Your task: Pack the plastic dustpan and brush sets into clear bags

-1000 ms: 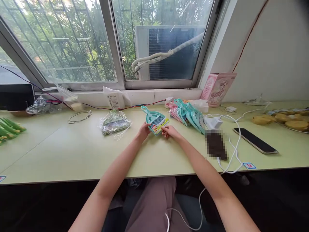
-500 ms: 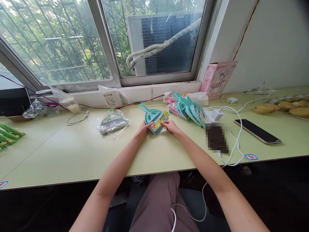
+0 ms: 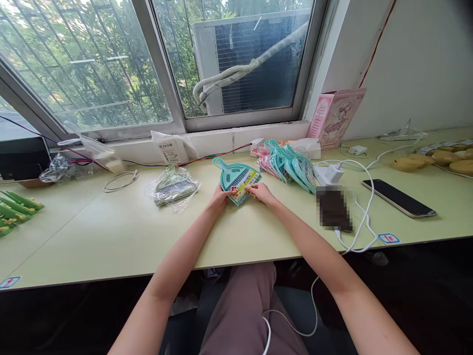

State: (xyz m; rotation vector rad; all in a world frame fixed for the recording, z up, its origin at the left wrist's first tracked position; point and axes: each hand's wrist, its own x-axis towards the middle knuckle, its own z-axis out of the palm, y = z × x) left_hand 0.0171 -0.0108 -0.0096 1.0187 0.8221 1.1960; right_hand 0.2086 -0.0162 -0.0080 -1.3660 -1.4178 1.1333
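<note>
A small teal dustpan-and-brush set (image 3: 232, 175) with a yellow paper label (image 3: 244, 181) lies on the pale green table (image 3: 111, 231), its handle pointing to the window. My left hand (image 3: 219, 197) pinches the set's near left corner. My right hand (image 3: 260, 191) pinches the label's right end. Both hands rest on the tabletop with fingers closed on the set.
A stack of teal and pink dustpan sets (image 3: 286, 167) lies just right of my hands. A bagged set (image 3: 172, 186) lies to the left. Chargers and white cables (image 3: 354, 197), a blurred dark item (image 3: 332, 209), a phone (image 3: 399, 198) and yellow cakes (image 3: 436, 159) sit at right; green items (image 3: 16, 209) at far left.
The hands have stayed on the set, which has tilted a little. The camera view shifted slightly upward and to the right.
</note>
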